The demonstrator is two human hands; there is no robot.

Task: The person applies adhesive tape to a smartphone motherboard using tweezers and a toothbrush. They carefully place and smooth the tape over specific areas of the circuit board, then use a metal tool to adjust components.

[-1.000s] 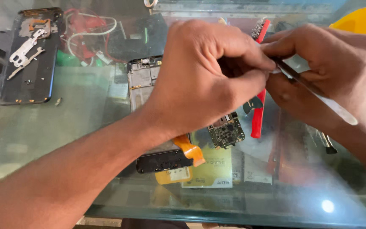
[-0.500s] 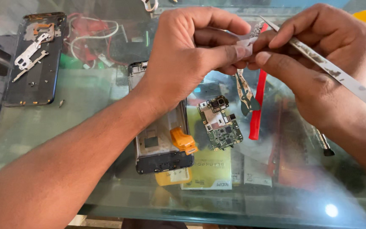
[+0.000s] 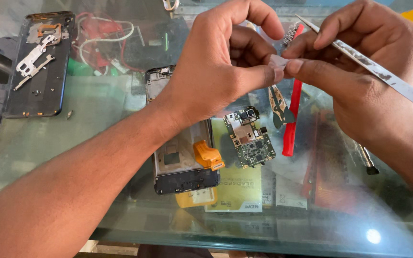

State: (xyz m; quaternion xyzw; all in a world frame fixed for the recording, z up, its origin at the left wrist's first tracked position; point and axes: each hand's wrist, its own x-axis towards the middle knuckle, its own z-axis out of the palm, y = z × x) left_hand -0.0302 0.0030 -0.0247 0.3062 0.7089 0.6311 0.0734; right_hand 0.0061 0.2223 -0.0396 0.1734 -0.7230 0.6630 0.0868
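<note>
Glass counter (image 3: 72, 143), cluttered with phone parts. Nearest, opened phone frame (image 3: 180, 157) and green circuit board (image 3: 250, 138) lie uncovered now that both hands have lifted off them. Left hand (image 3: 216, 71) and right hand (image 3: 359, 71), raised since a second ago, pinch a small pale scrap (image 3: 279, 61) between thumbs; right also grips metal tweezers (image 3: 383, 74). Farther off, dark back cover (image 3: 39, 62).

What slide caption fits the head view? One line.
Left hand and right hand pinch a small pale piece, tweezers in the right, above a circuit board.
</note>
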